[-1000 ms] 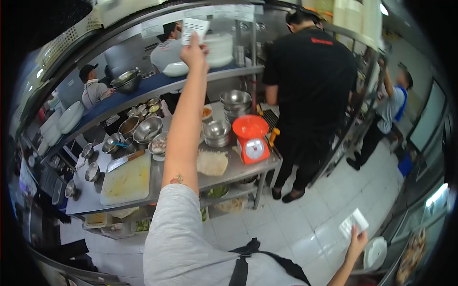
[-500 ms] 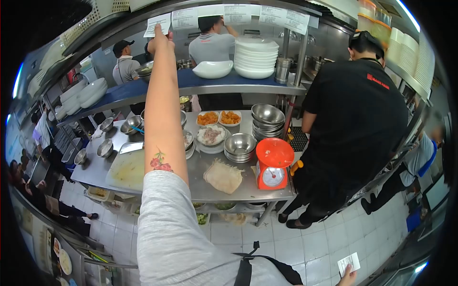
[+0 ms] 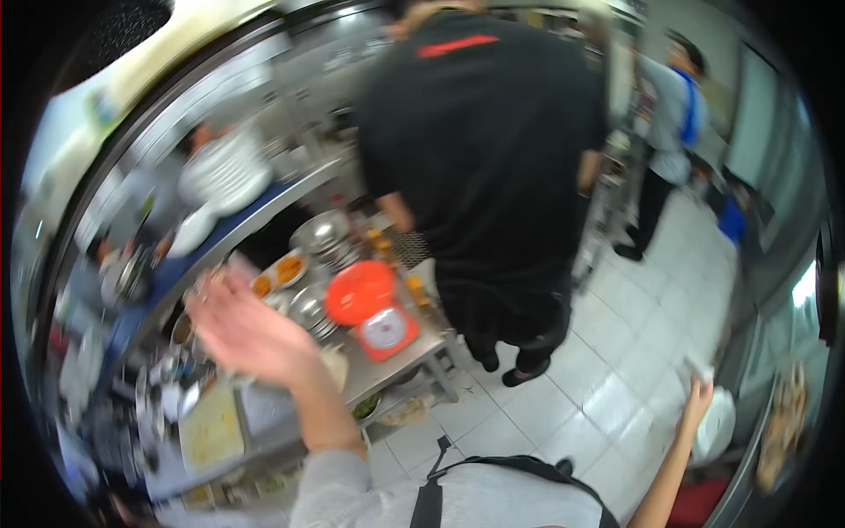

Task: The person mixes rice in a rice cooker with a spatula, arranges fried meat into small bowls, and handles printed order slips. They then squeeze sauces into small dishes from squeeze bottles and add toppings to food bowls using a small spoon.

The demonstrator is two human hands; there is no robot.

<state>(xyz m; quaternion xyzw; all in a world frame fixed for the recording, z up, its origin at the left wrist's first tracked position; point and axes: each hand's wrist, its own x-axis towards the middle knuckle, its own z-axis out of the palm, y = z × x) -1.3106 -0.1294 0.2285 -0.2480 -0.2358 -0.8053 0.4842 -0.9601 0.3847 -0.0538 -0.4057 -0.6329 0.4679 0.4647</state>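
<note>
My left hand (image 3: 251, 330) is raised in front of the steel counter, blurred by motion. Its fingers stretch out and I see nothing held in it. Below and beside it are the orange kitchen scale (image 3: 385, 333), steel bowls (image 3: 312, 310) and dishes of orange food (image 3: 289, 268). Low on the right, my right hand (image 3: 700, 398) pinches a small white paper slip (image 3: 701, 368); its print cannot be read. A pale round object (image 3: 715, 427) shows just beyond that hand.
A co-worker in a black shirt (image 3: 493, 150) stands close ahead, back turned. Stacked white plates (image 3: 231, 176) rest on the blue shelf (image 3: 273, 195). A cutting board (image 3: 211, 427) lies on the counter at left. Another person (image 3: 673, 114) stands farther right on the tiled floor (image 3: 607, 374).
My left hand has come down from the paper slips on the overhead rail. The view has swung right, and my right hand, still with its slip, appears higher.
</note>
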